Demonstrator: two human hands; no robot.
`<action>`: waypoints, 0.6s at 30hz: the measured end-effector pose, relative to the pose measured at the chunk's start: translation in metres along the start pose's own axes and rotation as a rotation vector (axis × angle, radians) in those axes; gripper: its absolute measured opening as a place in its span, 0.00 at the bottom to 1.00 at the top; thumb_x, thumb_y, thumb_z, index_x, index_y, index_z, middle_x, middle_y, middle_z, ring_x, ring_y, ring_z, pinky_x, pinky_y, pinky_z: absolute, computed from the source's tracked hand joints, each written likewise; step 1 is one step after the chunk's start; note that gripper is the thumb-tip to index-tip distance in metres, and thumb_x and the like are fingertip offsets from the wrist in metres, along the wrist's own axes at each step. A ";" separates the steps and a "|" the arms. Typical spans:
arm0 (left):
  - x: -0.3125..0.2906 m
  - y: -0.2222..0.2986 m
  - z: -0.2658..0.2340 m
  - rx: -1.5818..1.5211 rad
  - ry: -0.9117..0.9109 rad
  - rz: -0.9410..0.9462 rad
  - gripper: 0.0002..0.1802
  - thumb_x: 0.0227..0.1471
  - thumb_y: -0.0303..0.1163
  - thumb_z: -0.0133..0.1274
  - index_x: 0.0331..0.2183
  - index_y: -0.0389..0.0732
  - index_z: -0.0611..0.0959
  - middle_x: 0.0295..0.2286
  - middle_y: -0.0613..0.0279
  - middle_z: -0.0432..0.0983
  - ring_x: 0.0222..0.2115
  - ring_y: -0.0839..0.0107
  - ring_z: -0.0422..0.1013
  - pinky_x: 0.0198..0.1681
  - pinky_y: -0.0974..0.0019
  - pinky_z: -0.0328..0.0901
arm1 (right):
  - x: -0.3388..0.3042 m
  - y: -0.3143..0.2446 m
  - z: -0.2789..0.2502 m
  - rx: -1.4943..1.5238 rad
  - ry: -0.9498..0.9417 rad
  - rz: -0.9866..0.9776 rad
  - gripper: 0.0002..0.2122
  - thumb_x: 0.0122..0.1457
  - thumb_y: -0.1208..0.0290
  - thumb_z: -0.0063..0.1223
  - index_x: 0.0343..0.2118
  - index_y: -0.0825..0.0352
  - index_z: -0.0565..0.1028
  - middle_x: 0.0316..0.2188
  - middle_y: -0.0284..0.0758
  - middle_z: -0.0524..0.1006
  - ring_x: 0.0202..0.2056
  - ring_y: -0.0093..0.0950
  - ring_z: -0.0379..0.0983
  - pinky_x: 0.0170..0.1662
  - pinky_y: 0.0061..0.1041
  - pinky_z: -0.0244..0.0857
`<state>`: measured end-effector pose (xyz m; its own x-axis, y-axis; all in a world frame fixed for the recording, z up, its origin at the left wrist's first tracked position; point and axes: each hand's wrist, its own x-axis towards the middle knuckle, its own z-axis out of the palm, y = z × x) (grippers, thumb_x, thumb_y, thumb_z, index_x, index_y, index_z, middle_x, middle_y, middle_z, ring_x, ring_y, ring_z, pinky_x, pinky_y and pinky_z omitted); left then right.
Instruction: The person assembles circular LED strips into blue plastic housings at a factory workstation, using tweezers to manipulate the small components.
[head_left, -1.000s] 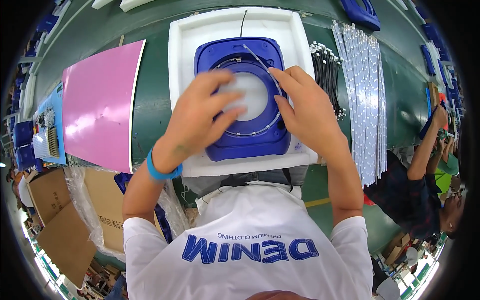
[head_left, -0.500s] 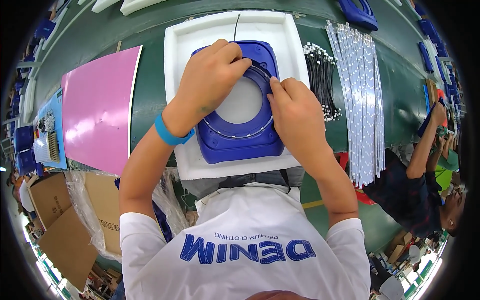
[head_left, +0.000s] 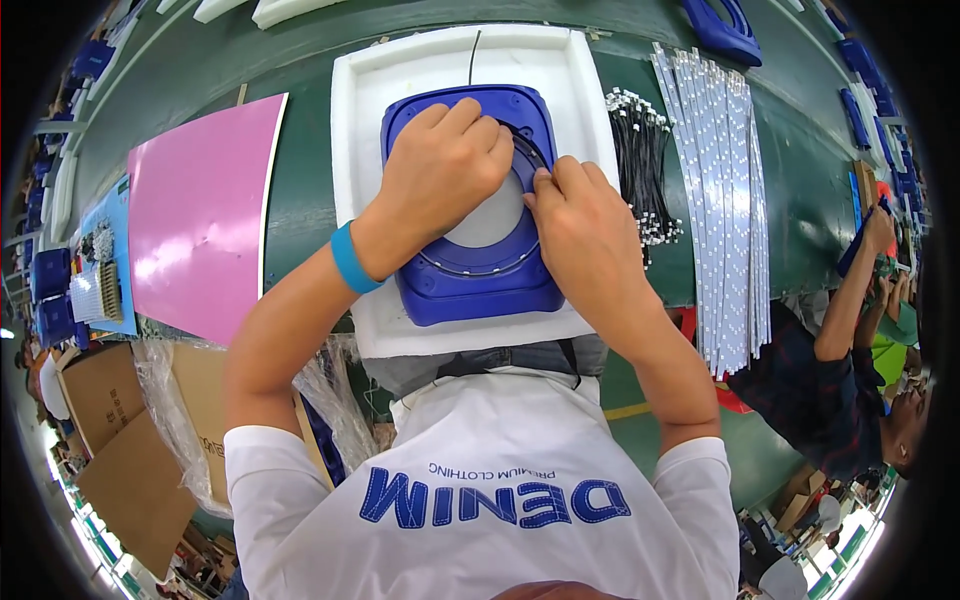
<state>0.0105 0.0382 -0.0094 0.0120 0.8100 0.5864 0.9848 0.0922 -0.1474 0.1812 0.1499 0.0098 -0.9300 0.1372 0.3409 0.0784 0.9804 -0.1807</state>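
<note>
A blue plastic housing point(head_left: 480, 306) with a large round opening lies in a white foam tray point(head_left: 347, 180). Around its ring runs a thin LED strip point(head_left: 462, 271) with small white spots, seated along the near side of the opening. At the far right of the ring, a dark stretch of the strip shows between my hands. My left hand point(head_left: 448, 165) is closed over the upper left of the ring, its fingertips on the strip and mostly hidden. On the ring's right side, my right hand point(head_left: 590, 225) pinches the strip between thumb and forefinger.
Right of the tray lie a bundle of black cables with white connectors point(head_left: 640, 165) and many white LED strips point(head_left: 722, 200). A pink sheet point(head_left: 205, 215) lies left. Another blue housing point(head_left: 722, 30) is at the far right. A co-worker point(head_left: 815, 380) stands to the right.
My left hand has rolled over and shifted slightly right and down along the ring, with its wrist turned. My right hand has slid a little toward me. The housing stays nearly in place.
</note>
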 end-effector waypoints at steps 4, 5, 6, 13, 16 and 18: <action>-0.007 -0.003 -0.012 -0.170 -0.113 -0.115 0.13 0.44 0.26 0.61 0.36 0.36 0.88 0.31 0.62 0.81 0.34 0.65 0.75 0.35 0.63 0.71 | 0.001 -0.001 0.002 -0.025 -0.017 0.016 0.07 0.57 0.76 0.60 0.33 0.76 0.81 0.32 0.39 0.74 0.36 0.35 0.73 0.40 0.32 0.72; -0.009 -0.003 -0.016 -0.164 -0.112 -0.109 0.13 0.44 0.26 0.61 0.36 0.36 0.88 0.31 0.62 0.81 0.34 0.65 0.75 0.35 0.63 0.71 | 0.001 -0.001 0.001 -0.025 -0.008 0.016 0.07 0.57 0.76 0.60 0.33 0.76 0.81 0.32 0.39 0.74 0.36 0.35 0.73 0.40 0.32 0.72; -0.013 -0.001 -0.023 -0.241 -0.150 -0.164 0.14 0.47 0.27 0.62 0.39 0.37 0.88 0.36 0.60 0.83 0.38 0.62 0.77 0.40 0.61 0.72 | 0.001 -0.002 0.000 0.003 -0.010 0.025 0.08 0.57 0.75 0.61 0.34 0.76 0.81 0.32 0.40 0.74 0.36 0.35 0.73 0.40 0.32 0.72; -0.060 0.045 -0.102 -0.512 -0.246 -0.324 0.29 0.47 0.40 0.71 0.49 0.39 0.84 0.55 0.52 0.78 0.60 0.46 0.69 0.65 0.39 0.59 | -0.009 0.003 0.002 0.216 0.055 0.157 0.14 0.60 0.69 0.65 0.44 0.74 0.80 0.35 0.41 0.74 0.37 0.39 0.75 0.40 0.35 0.73; -0.083 0.088 -0.096 -0.488 -0.285 -0.494 0.37 0.43 0.41 0.73 0.55 0.40 0.81 0.64 0.51 0.67 0.66 0.42 0.60 0.68 0.28 0.48 | -0.015 0.003 0.001 0.345 0.024 0.221 0.21 0.61 0.67 0.66 0.53 0.74 0.77 0.37 0.43 0.75 0.37 0.38 0.76 0.41 0.36 0.73; -0.088 0.084 -0.096 -0.458 -0.285 -0.455 0.40 0.41 0.38 0.74 0.56 0.39 0.78 0.65 0.51 0.63 0.68 0.42 0.57 0.67 0.25 0.48 | -0.020 0.003 0.004 0.478 0.114 0.270 0.23 0.62 0.67 0.64 0.57 0.73 0.74 0.40 0.42 0.74 0.36 0.36 0.75 0.40 0.34 0.72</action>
<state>0.1090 -0.0807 0.0026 -0.4026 0.8748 0.2695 0.8561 0.2555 0.4493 0.1988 0.1498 -0.0011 -0.8528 0.4149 0.3171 0.1125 0.7390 -0.6642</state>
